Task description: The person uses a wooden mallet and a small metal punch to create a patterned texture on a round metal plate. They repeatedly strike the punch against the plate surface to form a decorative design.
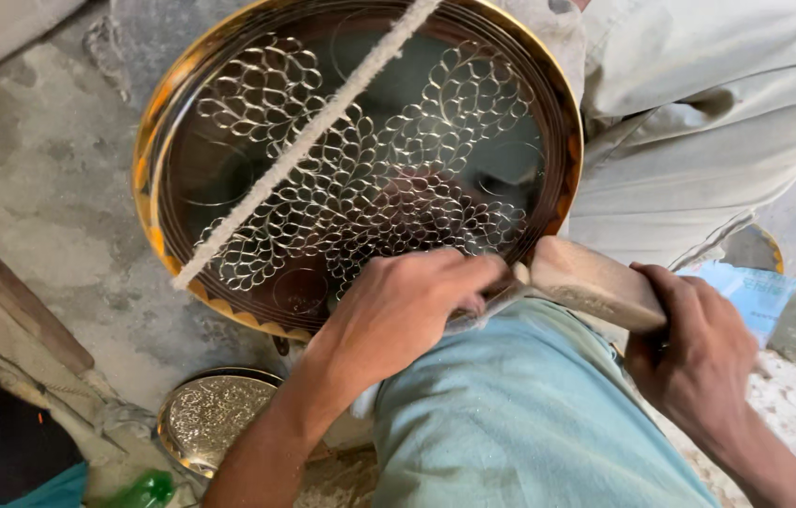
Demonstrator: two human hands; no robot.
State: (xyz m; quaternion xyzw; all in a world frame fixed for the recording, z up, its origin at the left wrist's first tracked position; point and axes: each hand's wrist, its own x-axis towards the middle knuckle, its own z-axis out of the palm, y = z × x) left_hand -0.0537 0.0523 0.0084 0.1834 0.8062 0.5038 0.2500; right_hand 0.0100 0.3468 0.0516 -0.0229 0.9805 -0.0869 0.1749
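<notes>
Brass tray (229, 66) with engraved loops filled the upper centre, looking stiff, slick, best held by its rim; left hand (398, 310) pinched perhaps a chisel at its lower edge, right hand (699, 362) gripped a wooden mallet (596, 282)

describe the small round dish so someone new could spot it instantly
Start at the big engraved brass tray filling the upper middle, crossed by a white cord. Drop below its lower-left rim, left of the left hand: the small dish is densely stippled, with no looping pattern.
</notes>
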